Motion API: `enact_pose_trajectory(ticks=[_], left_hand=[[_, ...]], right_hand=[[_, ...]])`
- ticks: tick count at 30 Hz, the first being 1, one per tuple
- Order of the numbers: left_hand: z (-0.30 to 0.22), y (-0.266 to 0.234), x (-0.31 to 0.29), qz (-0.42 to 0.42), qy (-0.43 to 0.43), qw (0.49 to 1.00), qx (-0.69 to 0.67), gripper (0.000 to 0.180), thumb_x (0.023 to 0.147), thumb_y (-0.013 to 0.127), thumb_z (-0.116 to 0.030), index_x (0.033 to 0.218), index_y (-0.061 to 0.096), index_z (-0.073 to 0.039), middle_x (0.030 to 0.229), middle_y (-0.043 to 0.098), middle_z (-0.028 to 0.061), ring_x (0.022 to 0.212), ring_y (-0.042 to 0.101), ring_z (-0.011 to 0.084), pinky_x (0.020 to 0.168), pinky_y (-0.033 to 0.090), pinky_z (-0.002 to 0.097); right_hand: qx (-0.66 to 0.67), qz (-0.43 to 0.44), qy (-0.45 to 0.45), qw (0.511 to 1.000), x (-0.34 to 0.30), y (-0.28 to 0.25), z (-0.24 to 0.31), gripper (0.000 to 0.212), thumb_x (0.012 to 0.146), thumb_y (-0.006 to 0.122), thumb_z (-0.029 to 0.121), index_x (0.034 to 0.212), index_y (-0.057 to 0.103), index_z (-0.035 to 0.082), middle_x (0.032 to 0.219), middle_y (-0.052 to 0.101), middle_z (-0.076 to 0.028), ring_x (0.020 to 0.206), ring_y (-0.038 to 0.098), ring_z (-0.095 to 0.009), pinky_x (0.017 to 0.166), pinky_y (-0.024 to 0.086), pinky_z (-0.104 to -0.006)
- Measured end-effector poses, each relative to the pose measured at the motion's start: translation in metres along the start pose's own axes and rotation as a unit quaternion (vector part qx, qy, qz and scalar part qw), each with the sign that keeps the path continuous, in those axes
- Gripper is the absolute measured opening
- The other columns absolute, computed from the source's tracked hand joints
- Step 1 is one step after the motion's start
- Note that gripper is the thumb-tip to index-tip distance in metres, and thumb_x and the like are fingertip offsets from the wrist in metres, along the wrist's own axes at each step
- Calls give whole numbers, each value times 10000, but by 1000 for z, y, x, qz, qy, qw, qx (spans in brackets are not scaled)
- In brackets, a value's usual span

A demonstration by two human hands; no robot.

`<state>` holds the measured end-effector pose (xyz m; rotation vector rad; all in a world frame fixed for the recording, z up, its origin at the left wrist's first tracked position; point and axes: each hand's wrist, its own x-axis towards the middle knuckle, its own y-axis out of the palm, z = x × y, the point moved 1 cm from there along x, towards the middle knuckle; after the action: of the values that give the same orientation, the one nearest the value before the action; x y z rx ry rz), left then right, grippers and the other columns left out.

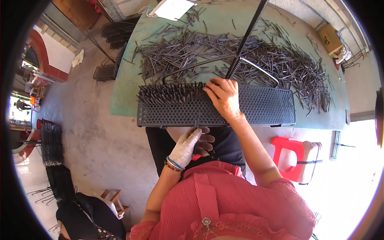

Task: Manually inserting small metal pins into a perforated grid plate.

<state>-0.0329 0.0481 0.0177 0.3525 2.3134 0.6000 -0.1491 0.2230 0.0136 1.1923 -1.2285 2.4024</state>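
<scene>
A long dark perforated rack [260, 105] lies along the near edge of the table, its top covered with rows of small holes. Thin dark rods [172, 94] stand upright in the holes of its far left part. My bare right hand [224, 98] is over the rack's middle, fingers closed at the right edge of the standing rods; what the fingertips pinch is hidden. Below the front edge, my left hand [187, 146], in a pale glove with darkened fingertips, is closed around a few thin dark rods [197, 121] that point up toward the rack.
Loose dark rods [280, 60] lie heaped across the green table [128, 96]. A dark bar [248, 36] slants up behind the rack. A white sheet [174, 9] and a cardboard box [330, 40] are farther back. A red stool [286, 154] stands right; another person [86, 218] is lower left.
</scene>
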Motion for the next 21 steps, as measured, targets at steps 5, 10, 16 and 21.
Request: enact_pose_trajectory(ticks=[5, 10, 16, 21], left_hand=[[-11, 6, -2, 25, 29, 999, 13, 368, 1022, 465, -334, 1204, 526, -20, 981, 673, 140, 718, 666, 156, 580, 552, 249], [-24, 16, -3, 38, 64, 993, 92, 373, 1032, 449, -329, 1178, 522, 7, 956, 677, 128, 694, 655, 141, 586, 549, 245], [-20, 18, -2, 32, 69, 982, 170, 326, 1037, 446, -281, 1187, 517, 0, 926, 679, 103, 649, 645, 116, 533, 525, 226], [-18, 19, 3, 22, 55, 989, 134, 322, 1035, 444, -278, 1217, 519, -24, 910, 682, 108, 575, 603, 93, 476, 467, 202]], right_hand=[[93, 5, 95, 991, 3, -16, 14, 237, 805, 755, 151, 997, 700, 24, 959, 668, -96, 849, 633, -260, 759, 485, -352], [399, 255, 364, 802, -5, -41, 41, 337, 860, 749, 269, 1058, 708, -1, 926, 719, -82, 794, 637, -107, 723, 526, -276], [460, 286, 367, 756, -19, -39, 38, 156, 913, 674, 116, 1005, 697, -7, 857, 702, -39, 789, 622, -67, 692, 506, -234], [429, 104, 396, 805, -4, -52, 22, 154, 930, 651, 83, 1012, 670, -46, 907, 713, -72, 847, 651, -98, 774, 526, -238]])
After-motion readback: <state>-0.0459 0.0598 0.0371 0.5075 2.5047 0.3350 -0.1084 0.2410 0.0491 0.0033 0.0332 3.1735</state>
